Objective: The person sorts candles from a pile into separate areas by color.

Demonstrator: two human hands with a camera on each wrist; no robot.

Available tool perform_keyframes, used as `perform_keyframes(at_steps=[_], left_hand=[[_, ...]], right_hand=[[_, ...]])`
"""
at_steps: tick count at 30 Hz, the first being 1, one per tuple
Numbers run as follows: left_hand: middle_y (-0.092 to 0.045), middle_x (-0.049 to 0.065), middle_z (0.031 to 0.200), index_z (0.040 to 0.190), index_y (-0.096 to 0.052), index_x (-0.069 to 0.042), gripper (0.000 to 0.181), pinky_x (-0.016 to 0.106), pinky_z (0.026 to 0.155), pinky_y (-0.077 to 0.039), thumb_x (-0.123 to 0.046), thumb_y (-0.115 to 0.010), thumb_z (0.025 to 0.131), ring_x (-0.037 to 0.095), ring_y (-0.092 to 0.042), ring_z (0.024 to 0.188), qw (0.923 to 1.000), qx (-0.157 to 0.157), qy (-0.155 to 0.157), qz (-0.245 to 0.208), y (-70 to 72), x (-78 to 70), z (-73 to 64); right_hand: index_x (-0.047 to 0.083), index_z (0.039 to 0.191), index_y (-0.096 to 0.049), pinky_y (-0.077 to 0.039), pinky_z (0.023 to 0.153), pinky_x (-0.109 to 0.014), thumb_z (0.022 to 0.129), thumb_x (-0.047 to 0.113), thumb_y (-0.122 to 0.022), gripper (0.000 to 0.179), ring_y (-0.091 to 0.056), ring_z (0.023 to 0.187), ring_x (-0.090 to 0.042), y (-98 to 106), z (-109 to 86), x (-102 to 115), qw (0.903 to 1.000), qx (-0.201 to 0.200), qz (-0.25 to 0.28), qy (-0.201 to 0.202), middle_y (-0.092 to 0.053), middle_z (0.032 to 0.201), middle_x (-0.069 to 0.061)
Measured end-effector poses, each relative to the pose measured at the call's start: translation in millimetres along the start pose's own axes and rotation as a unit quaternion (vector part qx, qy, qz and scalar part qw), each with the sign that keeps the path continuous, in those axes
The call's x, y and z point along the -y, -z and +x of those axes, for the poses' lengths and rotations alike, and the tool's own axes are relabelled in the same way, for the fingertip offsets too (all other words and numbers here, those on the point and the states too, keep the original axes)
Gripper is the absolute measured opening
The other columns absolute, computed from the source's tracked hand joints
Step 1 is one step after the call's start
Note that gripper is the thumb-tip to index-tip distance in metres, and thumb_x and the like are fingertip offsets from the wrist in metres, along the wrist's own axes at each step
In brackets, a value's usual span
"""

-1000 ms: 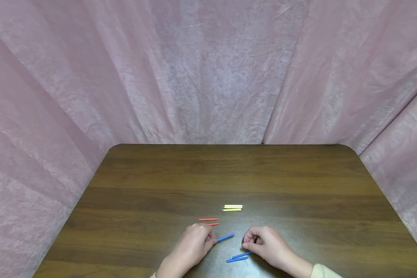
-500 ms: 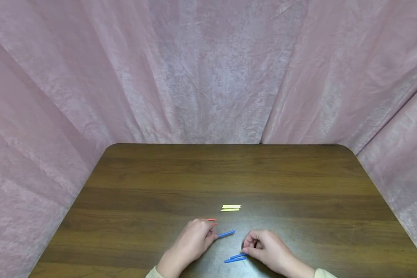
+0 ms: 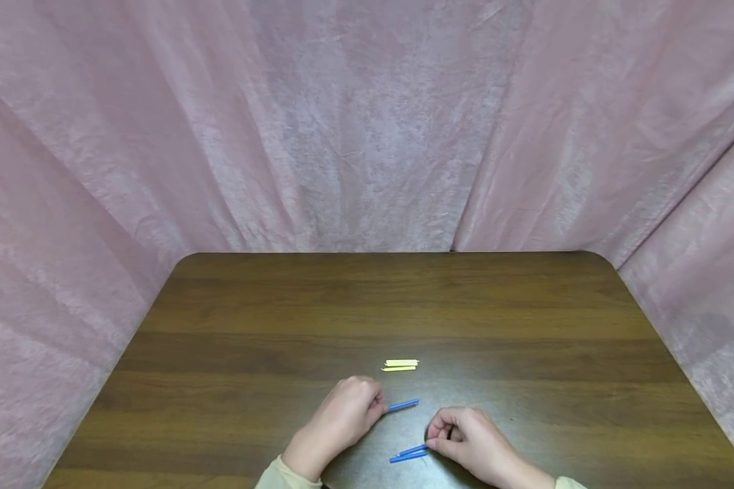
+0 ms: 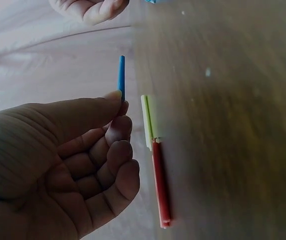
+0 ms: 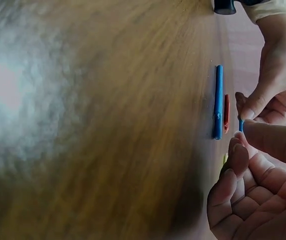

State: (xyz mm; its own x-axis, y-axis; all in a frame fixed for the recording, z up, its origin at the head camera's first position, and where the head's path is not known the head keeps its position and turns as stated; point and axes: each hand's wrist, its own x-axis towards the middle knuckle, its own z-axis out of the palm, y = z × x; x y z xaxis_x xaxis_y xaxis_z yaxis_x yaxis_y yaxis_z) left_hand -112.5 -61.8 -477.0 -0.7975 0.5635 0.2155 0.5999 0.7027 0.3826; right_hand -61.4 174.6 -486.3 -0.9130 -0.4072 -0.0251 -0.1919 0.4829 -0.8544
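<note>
My left hand (image 3: 348, 411) pinches a thin blue candle (image 3: 404, 405) between thumb and fingertips, its free end pointing right. The left wrist view shows that candle (image 4: 122, 75) standing out past the thumb, above the table. My right hand (image 3: 471, 435) is loosely curled, its thumb tip right by the ends of two blue candles (image 3: 408, 458) lying close together. No candle shows in its grasp in the left wrist view. Two red candles (image 4: 160, 185) lie beside the left hand, hidden behind it in the head view. Farther back lie several yellow candles (image 3: 400, 363) with short wicks.
The brown wood-grain table (image 3: 281, 305) has rounded far corners. Pink velvet curtain (image 3: 367, 136) hangs round its back and sides. In the right wrist view, a dark object (image 5: 225, 6) sits by the left sleeve.
My left hand has moved a little away from me with the blue candle, now covering the red candles in the head view. The right hand has hardly moved.
</note>
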Motion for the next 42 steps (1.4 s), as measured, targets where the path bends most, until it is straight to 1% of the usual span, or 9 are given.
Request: perform_keyframes(at_steps=[7,14,18,25,35,42], left_hand=[[-0.048,-0.013,0.062,0.063,-0.061,-0.019,0.021,0.024,0.054,-0.041,-0.009,-0.073,0.077,0.003,-0.045,0.056,1.0000,0.000,0.000,-0.005,-2.3,-0.7,5.6],[-0.044,-0.013,0.060,0.060,-0.055,-0.019,0.026,0.025,0.054,-0.041,-0.009,-0.073,0.077,0.004,-0.043,0.054,1.0000,0.003,-0.003,0.007,-4.4,-3.0,12.2],[-0.044,-0.012,0.060,0.059,-0.053,-0.020,0.029,0.025,0.054,-0.041,-0.010,-0.073,0.077,0.006,-0.044,0.054,0.9999,0.008,-0.004,0.012,-4.9,-5.0,16.2],[-0.046,-0.012,0.060,0.059,-0.054,-0.021,0.028,0.026,0.055,-0.042,-0.012,-0.072,0.079,0.007,-0.047,0.055,0.9992,0.018,-0.007,0.034,-6.9,-7.0,22.4],[-0.047,-0.013,0.061,0.059,-0.056,-0.022,0.029,0.023,0.054,-0.041,-0.015,-0.074,0.080,0.004,-0.047,0.055,0.9989,0.027,-0.009,0.037,-11.3,-8.4,31.1],[-0.050,-0.014,0.062,0.060,-0.057,-0.022,0.026,0.022,0.053,-0.041,-0.017,-0.074,0.079,0.004,-0.050,0.057,0.9983,0.038,-0.004,0.043,-14.7,-10.1,36.3]], right_hand=[[0.018,0.079,-0.065,-0.042,0.051,-0.020,0.083,0.017,-0.075,0.011,-0.047,0.053,0.005,-2.2,-0.8,-0.6,1.0000,0.000,0.003,-0.002,-0.056,0.068,0.015],[0.019,0.080,-0.065,-0.041,0.051,-0.020,0.083,0.017,-0.075,0.011,-0.047,0.052,0.005,-3.2,-1.7,-1.9,1.0000,0.000,0.000,-0.008,-0.055,0.067,0.015],[0.019,0.080,-0.065,-0.041,0.051,-0.019,0.083,0.016,-0.075,0.011,-0.047,0.053,0.005,-3.3,-2.0,-2.5,1.0000,-0.003,-0.003,-0.007,-0.055,0.067,0.016],[0.019,0.079,-0.064,-0.041,0.051,-0.019,0.082,0.014,-0.076,0.012,-0.046,0.053,0.005,-3.6,-3.1,-3.0,0.9999,-0.010,-0.012,-0.002,-0.054,0.067,0.016],[0.017,0.080,-0.065,-0.040,0.049,-0.019,0.082,0.013,-0.075,0.011,-0.045,0.052,0.005,-2.2,-4.3,-2.6,0.9997,-0.009,-0.022,-0.011,-0.053,0.068,0.016],[0.016,0.081,-0.065,-0.038,0.047,-0.019,0.082,0.013,-0.075,0.010,-0.044,0.051,0.006,-1.9,-5.6,-3.0,0.9995,-0.012,-0.025,-0.013,-0.053,0.067,0.016]])
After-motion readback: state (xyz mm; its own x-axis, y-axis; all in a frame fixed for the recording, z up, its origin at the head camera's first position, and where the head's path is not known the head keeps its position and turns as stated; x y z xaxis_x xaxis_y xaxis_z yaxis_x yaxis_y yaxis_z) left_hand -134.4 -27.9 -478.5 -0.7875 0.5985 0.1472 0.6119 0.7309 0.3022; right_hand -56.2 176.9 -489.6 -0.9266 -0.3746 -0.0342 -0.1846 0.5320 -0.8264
